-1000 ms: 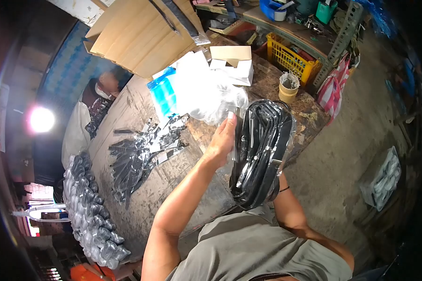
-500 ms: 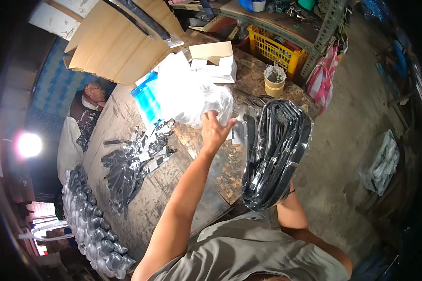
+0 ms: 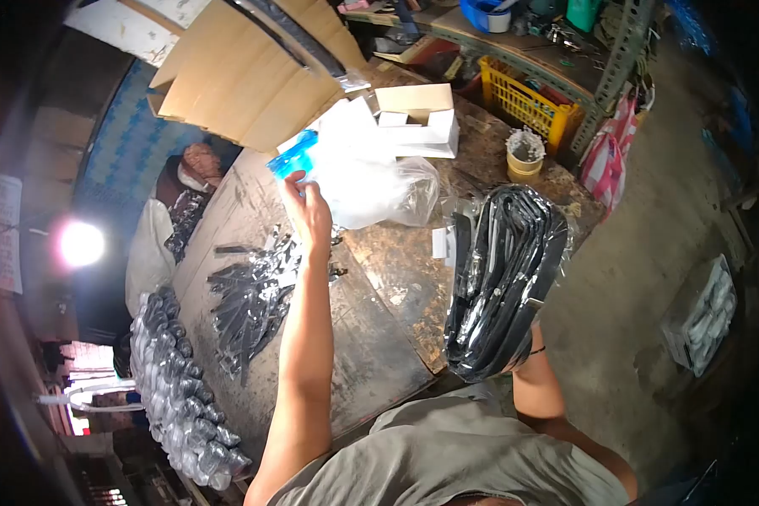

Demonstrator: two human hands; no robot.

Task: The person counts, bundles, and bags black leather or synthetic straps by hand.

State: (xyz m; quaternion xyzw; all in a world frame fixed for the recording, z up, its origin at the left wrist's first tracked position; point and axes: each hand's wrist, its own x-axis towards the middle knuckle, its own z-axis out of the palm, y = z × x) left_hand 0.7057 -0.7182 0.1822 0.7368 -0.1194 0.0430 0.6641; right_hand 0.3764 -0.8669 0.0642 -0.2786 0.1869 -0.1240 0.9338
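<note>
My left hand (image 3: 309, 215) reaches out over the table, its fingers closed at the lower edge of a bright blue plastic sheet or bag (image 3: 293, 155). Beside it lies a glaring white heap of clear plastic bags (image 3: 413, 190). On the right, a long looped bundle of black strips (image 3: 506, 278) in clear plastic wrap is held up by my right hand (image 3: 527, 344). That hand is mostly hidden behind the bundle's lower end. A loose pile of short black strips in shiny wrap (image 3: 249, 304) lies on the table, left of my left forearm.
Behind the bags stand an open white box (image 3: 430, 135) and a tan cup (image 3: 524, 160). Cardboard sheets (image 3: 253, 72) lean at the back left. A yellow crate (image 3: 523, 101) sits under a shelf. Wrapped grey bundles (image 3: 181, 388) line the table's left edge (image 3: 202, 244).
My left hand has moved left from the clear bags to the blue plastic, which now looks bunched up and smaller. The black bundle stays in my right hand. The view has shifted slightly.
</note>
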